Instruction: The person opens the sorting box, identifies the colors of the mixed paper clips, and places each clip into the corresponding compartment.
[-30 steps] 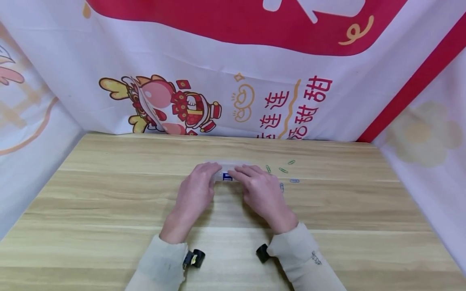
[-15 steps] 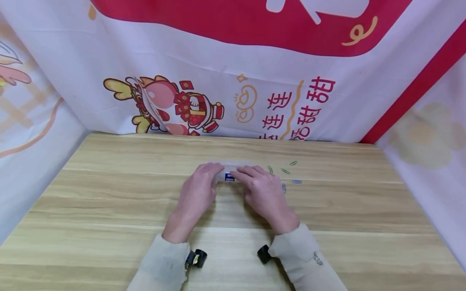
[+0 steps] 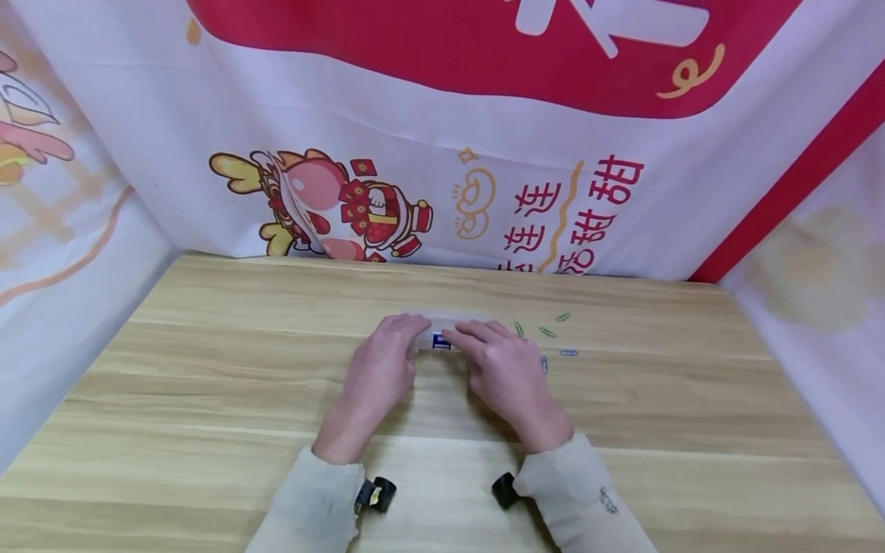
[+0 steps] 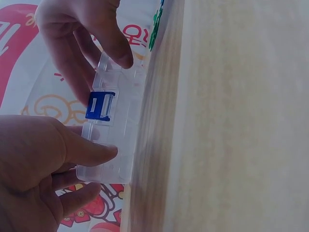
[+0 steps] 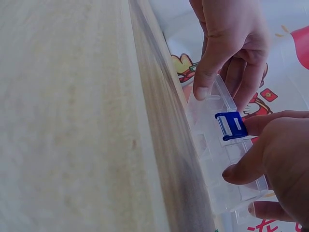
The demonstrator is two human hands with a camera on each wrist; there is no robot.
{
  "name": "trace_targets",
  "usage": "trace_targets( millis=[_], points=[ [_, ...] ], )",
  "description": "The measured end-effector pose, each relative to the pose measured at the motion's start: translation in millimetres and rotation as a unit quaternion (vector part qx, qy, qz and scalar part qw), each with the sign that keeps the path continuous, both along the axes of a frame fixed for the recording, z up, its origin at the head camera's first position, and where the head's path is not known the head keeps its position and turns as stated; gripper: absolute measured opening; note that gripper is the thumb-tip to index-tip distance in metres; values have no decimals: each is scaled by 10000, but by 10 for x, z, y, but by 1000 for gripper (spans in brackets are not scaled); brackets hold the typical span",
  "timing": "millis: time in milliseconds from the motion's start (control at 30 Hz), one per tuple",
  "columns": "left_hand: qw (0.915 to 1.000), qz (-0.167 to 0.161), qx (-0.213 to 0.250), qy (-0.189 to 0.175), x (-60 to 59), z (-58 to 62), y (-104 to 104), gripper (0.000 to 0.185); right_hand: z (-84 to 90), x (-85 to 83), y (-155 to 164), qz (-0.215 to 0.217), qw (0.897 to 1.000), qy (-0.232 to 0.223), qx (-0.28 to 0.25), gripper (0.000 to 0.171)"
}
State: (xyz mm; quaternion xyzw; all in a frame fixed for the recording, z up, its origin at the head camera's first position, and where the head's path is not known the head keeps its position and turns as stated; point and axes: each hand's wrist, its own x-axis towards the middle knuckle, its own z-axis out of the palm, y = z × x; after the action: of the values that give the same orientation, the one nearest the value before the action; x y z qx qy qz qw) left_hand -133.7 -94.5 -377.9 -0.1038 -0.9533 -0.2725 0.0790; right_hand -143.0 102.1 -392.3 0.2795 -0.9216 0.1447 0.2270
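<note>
- A small clear plastic box (image 3: pixel 442 326) sits on the bench (image 3: pixel 207 384), near the middle and a bit toward the far side.
- From the head camera the box is hard to see, because both hands cover most of it. Only a pale strip and a bit of blue show between the fingers.
- The box has a blue clasp (image 4: pixel 100 106) on its front side. The wrist cameras show it much better than the head camera does.
- The box looks split into little parts inside, but the clear plastic makes it hard to tell what is in them.
- The left hand (image 3: pixel 376 369) holds the left end of the box. Its thumb (image 4: pixel 87 150) presses on the front and its fingers curl over the top.
- The right hand (image 3: pixel 505 369) holds the right end the same way. Its thumb (image 5: pixel 241 169) is on the front, just beside the clasp, and its fingers curl round the box.
- The far fingertips of both hands are hidden behind the box.
- A few paper clips (image 3: pixel 546 332) lie loose on the bench just to the right of the right hand. Some look green and some blue. They are tiny, and one is partly hidden by the hand.
- Both arms wear pale sleeves (image 3: pixel 311 507), cut off at the bottom edge of the head view.
- A small black camera (image 3: pixel 376 491) is strapped on each wrist.
- Behind the bench hangs a white and red cloth (image 3: pixel 415 115) with a cartoon figure (image 3: pixel 339 207) and red writing. Its top is cut off.
</note>
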Motion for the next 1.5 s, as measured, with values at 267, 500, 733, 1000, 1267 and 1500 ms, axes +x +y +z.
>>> trace_targets(
  millis=[267,500,733,1000,1267,1500],
  points=[
    [10000,-4,-52,54,-3,-24,7,46,-37,-4,3,-32,9996,-46,-261,45],
    [9996,-153,-39,217,-24,-30,-26,43,-44,-7,-36,-191,9986,75,-480,40],
    [9998,-151,9,144,-27,-9,-42,43,-46,-10,-47,-255,9991,265,-200,38],
    [9997,-219,60,79,-33,1,-54,43,-81,-19,-14,-157,9973,316,-645,37],
    [9994,-335,-28,100,-34,9,-57,46,-73,-17,-5,-205,9957,305,-855,39],
    [9993,-345,-94,47,-29,14,-63,48,-3,-6,-44,-419,9978,-43,-505,45]
  ],
)
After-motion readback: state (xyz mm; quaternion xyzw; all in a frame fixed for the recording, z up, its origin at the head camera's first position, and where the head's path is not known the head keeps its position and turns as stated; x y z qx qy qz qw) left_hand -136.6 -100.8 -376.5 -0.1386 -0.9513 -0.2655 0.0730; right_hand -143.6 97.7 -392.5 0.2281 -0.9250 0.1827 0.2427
